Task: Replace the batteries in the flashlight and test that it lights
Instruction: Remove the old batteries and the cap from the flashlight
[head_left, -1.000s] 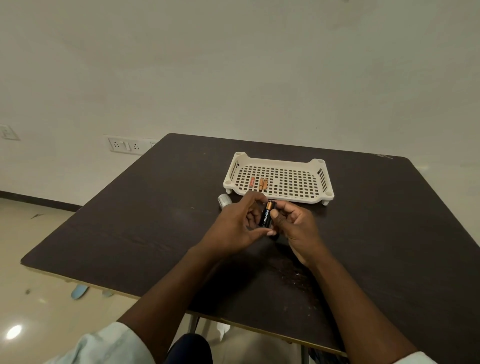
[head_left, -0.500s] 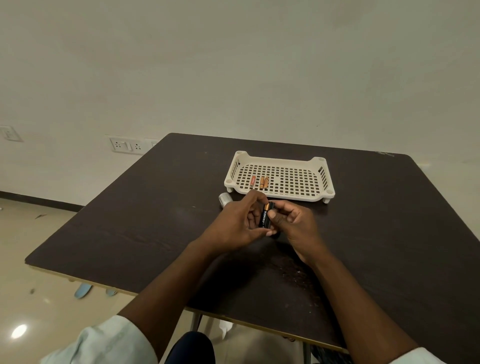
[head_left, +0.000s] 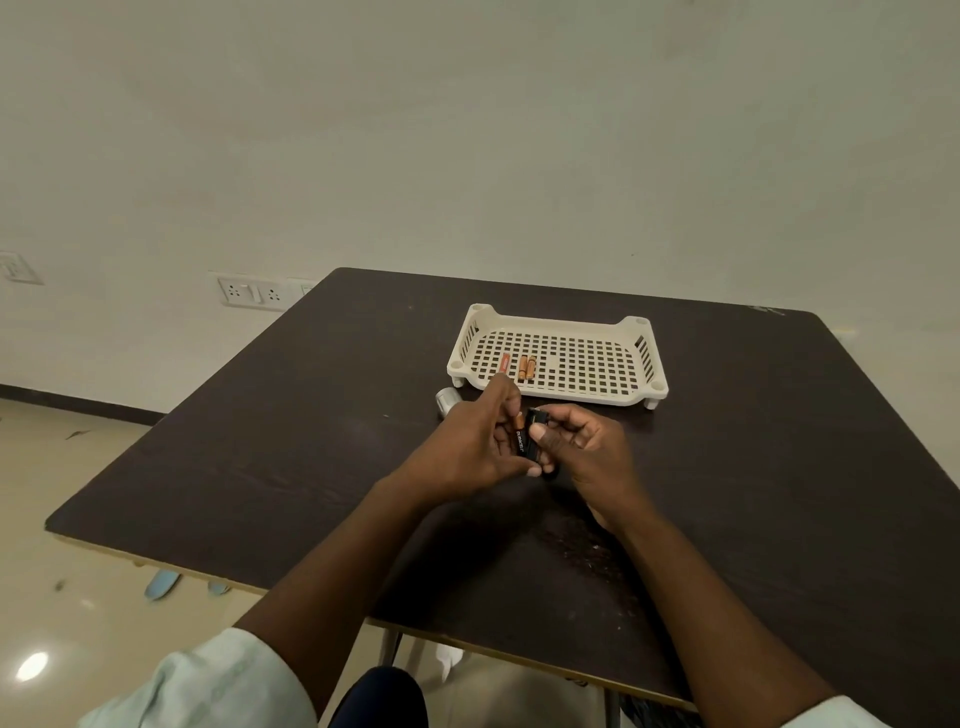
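Over the middle of the dark table, my left hand pinches a black and copper battery, copper end up. Right beside it, my right hand grips a small black battery holder, its thumb lying across the front. Battery and holder touch side by side between my fingers. A silver flashlight part lies on the table just beyond my left hand, mostly hidden by it.
A cream perforated tray stands behind my hands, holding three small orange and copper batteries at its left. The table's front edge runs close to my forearms. Wall sockets sit on the wall to the left.
The battery has shifted slightly left and down against the black holder, and more of the holder's top shows by my right thumb. Both hands stay in the same spot.
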